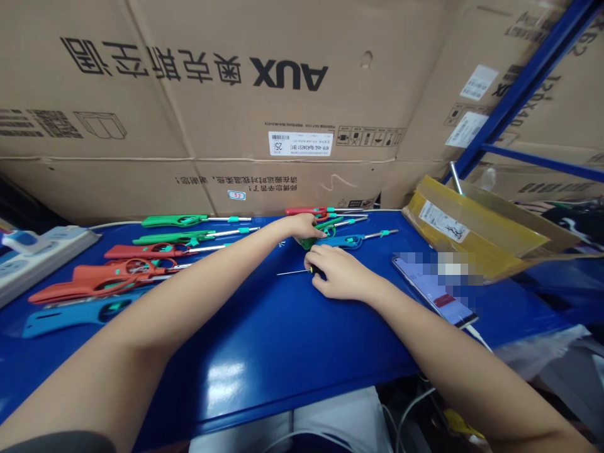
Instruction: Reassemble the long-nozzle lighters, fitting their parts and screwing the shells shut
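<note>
Right hand (pixel 337 272): closed round screwdriver (pixel 313 270), slim metal shaft (pixel 292 273).
Left hand (pixel 302 225): palm-down at green lighter (pixel 308 243), hold unclear.

One head-worn camera looks forward and down from close above the blue table (pixel 264 352), facing printed cardboard (pixel 198 119)

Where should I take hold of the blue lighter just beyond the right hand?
Probably by its thick handle, coming down from above: it lies flat, thin metal barrel pointing right, with the right hand just in front and a green lighter close behind.
</note>
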Demonstrator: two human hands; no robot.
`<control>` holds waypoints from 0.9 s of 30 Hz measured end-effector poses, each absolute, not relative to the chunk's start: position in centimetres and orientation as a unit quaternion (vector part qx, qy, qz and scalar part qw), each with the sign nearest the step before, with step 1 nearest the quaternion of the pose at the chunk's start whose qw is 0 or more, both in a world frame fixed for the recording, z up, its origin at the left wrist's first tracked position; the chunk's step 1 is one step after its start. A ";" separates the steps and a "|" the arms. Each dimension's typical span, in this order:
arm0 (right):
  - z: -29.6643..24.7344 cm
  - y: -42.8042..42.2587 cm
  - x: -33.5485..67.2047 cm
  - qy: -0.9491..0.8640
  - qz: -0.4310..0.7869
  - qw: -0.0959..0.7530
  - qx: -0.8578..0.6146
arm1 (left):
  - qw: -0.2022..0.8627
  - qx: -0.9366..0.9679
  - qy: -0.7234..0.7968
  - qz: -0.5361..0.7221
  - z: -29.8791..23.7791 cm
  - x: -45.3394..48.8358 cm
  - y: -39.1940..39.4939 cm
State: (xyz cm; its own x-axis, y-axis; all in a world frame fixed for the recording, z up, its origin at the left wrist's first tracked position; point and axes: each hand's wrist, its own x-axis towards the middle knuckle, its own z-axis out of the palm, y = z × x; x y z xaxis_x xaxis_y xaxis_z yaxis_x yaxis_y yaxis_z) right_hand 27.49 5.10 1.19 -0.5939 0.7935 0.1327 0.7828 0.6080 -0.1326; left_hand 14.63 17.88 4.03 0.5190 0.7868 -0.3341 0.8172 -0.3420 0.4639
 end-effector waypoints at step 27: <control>1.4 6.3 29.0 -0.780 -0.015 0.147 -0.609 | 0.235 0.854 0.437 0.158 4.0 11.3 16.2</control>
State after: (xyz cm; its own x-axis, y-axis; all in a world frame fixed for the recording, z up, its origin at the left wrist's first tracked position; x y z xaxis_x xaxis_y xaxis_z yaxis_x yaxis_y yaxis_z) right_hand 29.04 6.30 1.36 -0.2157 0.9447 0.2471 0.9533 0.2586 -0.1563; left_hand 11.33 16.24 4.05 0.5680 0.8204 0.0654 0.6715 -0.5079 0.5395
